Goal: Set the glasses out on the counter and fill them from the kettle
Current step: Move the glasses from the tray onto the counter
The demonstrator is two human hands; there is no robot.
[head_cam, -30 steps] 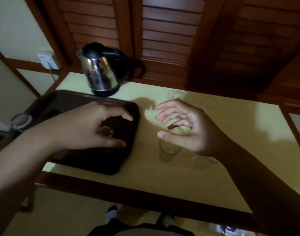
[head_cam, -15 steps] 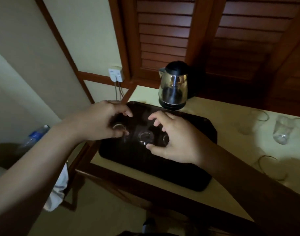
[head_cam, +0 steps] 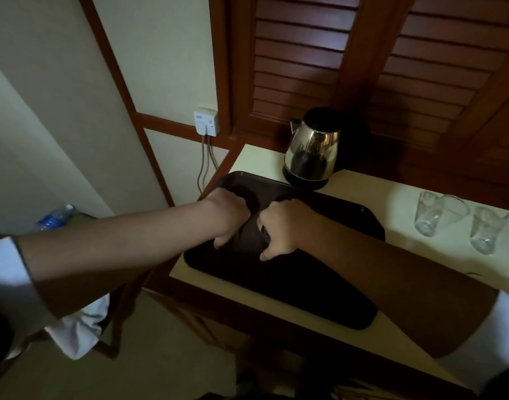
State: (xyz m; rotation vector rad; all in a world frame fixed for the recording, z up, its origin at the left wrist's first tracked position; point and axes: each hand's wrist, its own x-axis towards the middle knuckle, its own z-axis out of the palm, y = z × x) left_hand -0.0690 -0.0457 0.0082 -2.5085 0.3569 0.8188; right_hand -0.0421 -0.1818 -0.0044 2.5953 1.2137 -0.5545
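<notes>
Hands meet over the dark tray [head_cam: 319, 287]: the left hand [head_cam: 228, 216] and the right hand [head_cam: 282, 226] both curl down onto it, but what either grips is too dark to tell. Behind the tray stands the kettle [head_cam: 312, 148]; right of the tray, two glasses [head_cam: 428, 213] stand on the counter [head_cam: 397, 197].

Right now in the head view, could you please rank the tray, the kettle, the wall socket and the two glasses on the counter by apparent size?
1. Dark tray
2. Steel kettle
3. Left glass and right glass: they look alike, so I won't rank them
4. Wall socket, smallest, though farther away
</notes>
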